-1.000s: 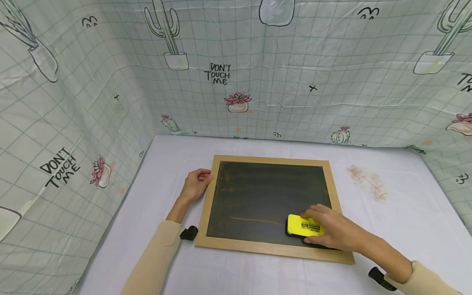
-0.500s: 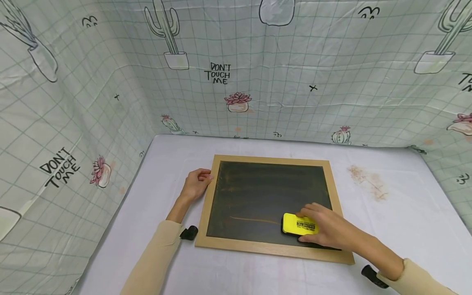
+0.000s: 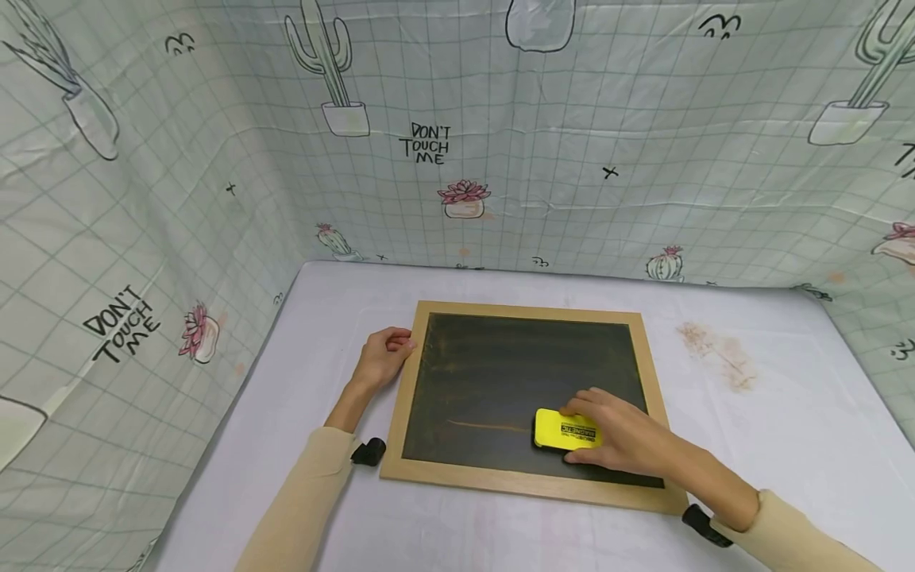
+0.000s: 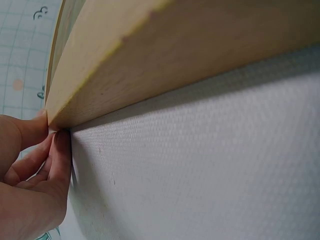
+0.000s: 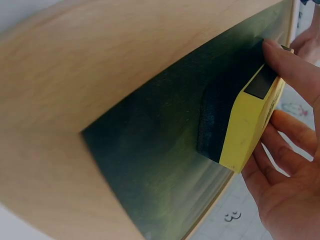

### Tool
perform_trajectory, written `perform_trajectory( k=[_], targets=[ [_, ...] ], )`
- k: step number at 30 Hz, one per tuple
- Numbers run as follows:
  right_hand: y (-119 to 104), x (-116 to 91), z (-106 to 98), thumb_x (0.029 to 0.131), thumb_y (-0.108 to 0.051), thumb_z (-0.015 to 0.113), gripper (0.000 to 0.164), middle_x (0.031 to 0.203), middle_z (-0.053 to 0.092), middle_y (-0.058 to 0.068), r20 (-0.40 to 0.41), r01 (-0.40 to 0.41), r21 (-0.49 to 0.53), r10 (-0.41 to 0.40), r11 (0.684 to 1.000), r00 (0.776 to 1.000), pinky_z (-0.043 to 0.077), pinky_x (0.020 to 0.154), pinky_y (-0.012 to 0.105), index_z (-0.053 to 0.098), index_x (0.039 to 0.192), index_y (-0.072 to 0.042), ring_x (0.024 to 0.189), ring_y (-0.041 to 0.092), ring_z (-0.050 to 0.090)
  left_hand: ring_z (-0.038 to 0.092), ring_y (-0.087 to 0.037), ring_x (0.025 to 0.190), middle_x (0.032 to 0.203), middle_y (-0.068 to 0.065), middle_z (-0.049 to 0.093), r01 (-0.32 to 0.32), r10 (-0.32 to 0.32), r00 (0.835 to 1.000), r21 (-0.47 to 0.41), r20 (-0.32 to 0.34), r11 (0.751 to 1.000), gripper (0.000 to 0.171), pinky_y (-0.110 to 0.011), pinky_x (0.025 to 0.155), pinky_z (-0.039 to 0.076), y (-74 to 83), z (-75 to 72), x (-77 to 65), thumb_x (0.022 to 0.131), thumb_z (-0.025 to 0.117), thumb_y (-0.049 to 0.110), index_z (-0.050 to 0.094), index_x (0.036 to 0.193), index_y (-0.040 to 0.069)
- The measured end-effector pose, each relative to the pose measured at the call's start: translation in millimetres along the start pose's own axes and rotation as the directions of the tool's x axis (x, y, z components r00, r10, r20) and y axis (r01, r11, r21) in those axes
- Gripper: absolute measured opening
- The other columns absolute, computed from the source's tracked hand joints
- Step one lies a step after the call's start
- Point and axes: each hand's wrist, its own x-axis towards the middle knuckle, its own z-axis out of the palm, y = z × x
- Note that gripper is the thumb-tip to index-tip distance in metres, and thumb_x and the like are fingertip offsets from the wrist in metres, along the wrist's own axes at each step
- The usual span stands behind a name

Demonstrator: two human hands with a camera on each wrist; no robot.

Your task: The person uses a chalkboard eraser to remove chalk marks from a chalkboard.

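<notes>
A chalkboard [image 3: 529, 373] with a light wooden frame lies flat on the white tabletop. My left hand [image 3: 380, 359] holds its left frame edge near the far corner; in the left wrist view the thumb [image 4: 35, 129] lies against the wood and the curled fingers are at its lower edge. With thumb and fingers on opposite sides, my right hand [image 3: 618, 433] grips a yellow magnetic eraser [image 3: 561, 429]. The eraser's dark felt [image 5: 215, 120] faces the board's lower right part. A thin orange chalk line [image 3: 486, 426] runs left from the eraser. Faint smudges show at the board's upper left.
Reddish-brown powder stains [image 3: 715, 353] mark the white tabletop [image 3: 500, 540] to the right of the board. A grid-patterned cloth [image 3: 543, 143] with cactus drawings surrounds the table at the back and sides. Black camera mounts [image 3: 368, 452] sit at both wrists.
My right hand has slid the eraser leftward over the board, covering more of the chalk line's right end, which looks shorter now. My left hand stays at the frame.
</notes>
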Motion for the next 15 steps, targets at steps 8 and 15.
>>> perform_trajectory(
  k=[8, 15],
  targets=[
    [-3, 13, 4, 0.079, -0.034, 0.091, 0.051, 0.111, 0.067, 0.003, 0.015, 0.017, 0.011, -0.017, 1.000, 1.000, 0.052, 0.076, 0.032, 0.072, 0.117, -0.006, 0.090, 0.012, 0.054, 0.061, -0.027, 0.092, 0.105, -0.020, 0.068, 0.009, -0.009, 1.000, 0.006, 0.000, 1.000, 0.026, -0.027, 0.079, 0.049, 0.1, 0.0, 0.0, 0.100, 0.066, 0.004, 0.065, 0.121, -0.011],
    [-7, 25, 7, 0.079, -0.034, 0.091, 0.052, 0.111, 0.067, 0.003, 0.028, 0.033, 0.016, -0.034, 0.999, 0.999, 0.051, 0.077, 0.031, 0.072, 0.118, -0.006, 0.089, 0.011, 0.053, 0.061, -0.027, 0.094, 0.107, -0.020, 0.068, 0.022, -0.022, 1.000, 0.007, 0.005, 1.000, 0.028, -0.029, 0.081, 0.048, -0.3, 0.4, 1.2, 0.100, 0.067, 0.006, 0.065, 0.123, -0.010]
  ],
)
